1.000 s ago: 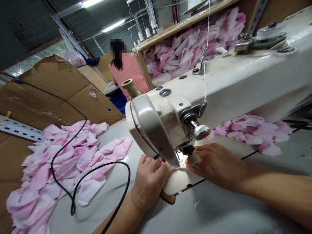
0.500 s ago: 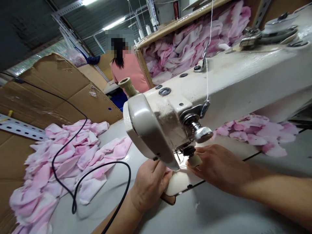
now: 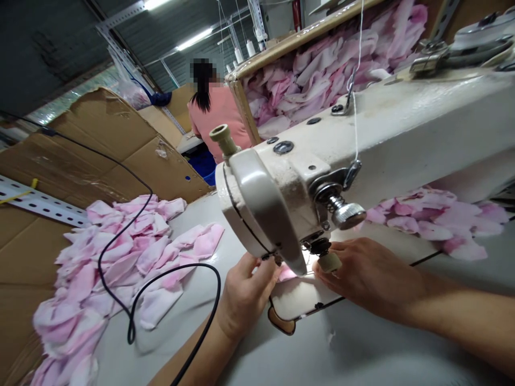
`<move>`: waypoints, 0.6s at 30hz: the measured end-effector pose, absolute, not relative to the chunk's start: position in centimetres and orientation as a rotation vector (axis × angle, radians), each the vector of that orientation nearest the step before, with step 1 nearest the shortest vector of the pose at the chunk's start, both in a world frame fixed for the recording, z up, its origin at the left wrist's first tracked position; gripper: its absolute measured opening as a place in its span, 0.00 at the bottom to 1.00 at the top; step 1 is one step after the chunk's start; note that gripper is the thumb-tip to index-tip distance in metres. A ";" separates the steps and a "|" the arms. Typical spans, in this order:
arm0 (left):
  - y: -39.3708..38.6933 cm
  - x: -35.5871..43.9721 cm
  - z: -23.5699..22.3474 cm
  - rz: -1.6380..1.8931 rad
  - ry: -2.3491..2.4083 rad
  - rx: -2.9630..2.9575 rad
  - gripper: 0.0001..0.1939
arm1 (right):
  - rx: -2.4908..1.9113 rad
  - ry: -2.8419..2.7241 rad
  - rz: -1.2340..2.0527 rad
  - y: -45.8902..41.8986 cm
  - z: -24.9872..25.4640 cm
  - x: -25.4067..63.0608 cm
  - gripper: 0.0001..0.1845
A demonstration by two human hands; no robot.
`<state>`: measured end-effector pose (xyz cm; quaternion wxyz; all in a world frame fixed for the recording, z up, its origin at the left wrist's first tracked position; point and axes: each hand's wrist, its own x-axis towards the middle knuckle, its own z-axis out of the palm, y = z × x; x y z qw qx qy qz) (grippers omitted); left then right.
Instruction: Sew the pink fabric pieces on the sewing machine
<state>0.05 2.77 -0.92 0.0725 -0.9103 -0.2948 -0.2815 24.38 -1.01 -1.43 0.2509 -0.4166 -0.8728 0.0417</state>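
A cream sewing machine reaches in from the right, its needle area lit. Beneath its head lies a small pink fabric piece, mostly hidden. My left hand pinches this piece's left edge with thumb and fingers. To the right of the needle, my right hand rests low over the machine bed; its fingertips are partly covered by the presser knob, so what they hold cannot be made out. White thread runs down to the tension dial.
Pink-and-white fabric pieces are heaped on the left, with more pieces behind my right hand. A black cable loops across the table. Behind the machine stands a fabric-filled box. A person in pink sits farther back.
The view has shifted, so the machine appears farther right. My left hand has moved slightly left of the needle, and more pink fabric shows beside its fingertips. My right hand stays by the needle.
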 end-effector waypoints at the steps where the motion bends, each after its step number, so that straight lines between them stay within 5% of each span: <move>1: 2.8 0.0 -1.0 -0.832 -0.860 -2.744 0.10 | -1.135 -2.379 0.126 -1.0 -1.4 24.4 0.11; 18: 2.2 0.6 -0.5 -0.614 -0.814 -2.750 0.06 | -1.188 -2.480 0.085 -0.9 -0.8 24.3 0.10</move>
